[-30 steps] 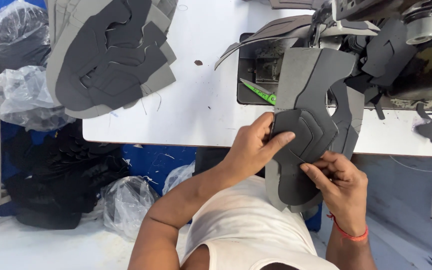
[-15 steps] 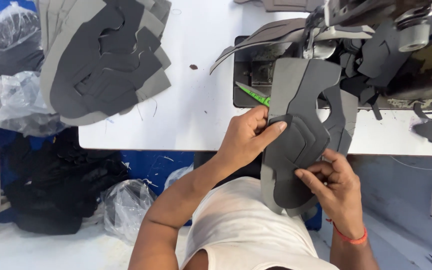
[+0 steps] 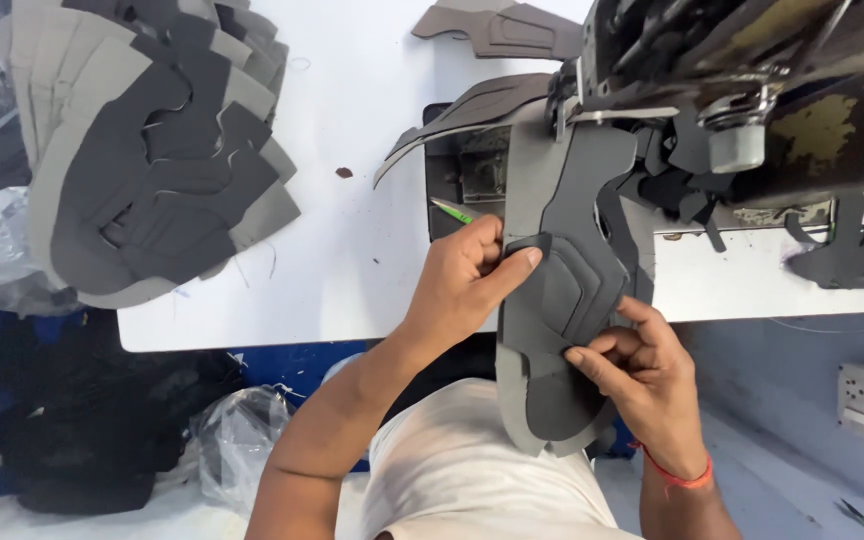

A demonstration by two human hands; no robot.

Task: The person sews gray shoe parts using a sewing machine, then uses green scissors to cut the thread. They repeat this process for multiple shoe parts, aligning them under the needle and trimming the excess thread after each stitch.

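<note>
— Where's the piece they're working on?

— Right in front of the person: a long grey foam shoe-upper panel (image 3: 542,330) with a darker charcoal overlay, running from the sewing machine (image 3: 742,90) at the far right down over the near table edge. The left hand (image 3: 467,280) pinches its left edge, thumb pressed flat on the overlay. The right hand (image 3: 642,375) grips the near right edge, fingers curled tight on it.

— How far along, would you say?

— Just lined up at the machine, I'd guess. A big stack of 2-tone grey cut panels (image 3: 152,150) waits at the far left.

— Can you see the needle?

— No, the machine head hides it, and any stitching is too fine to see.
</note>
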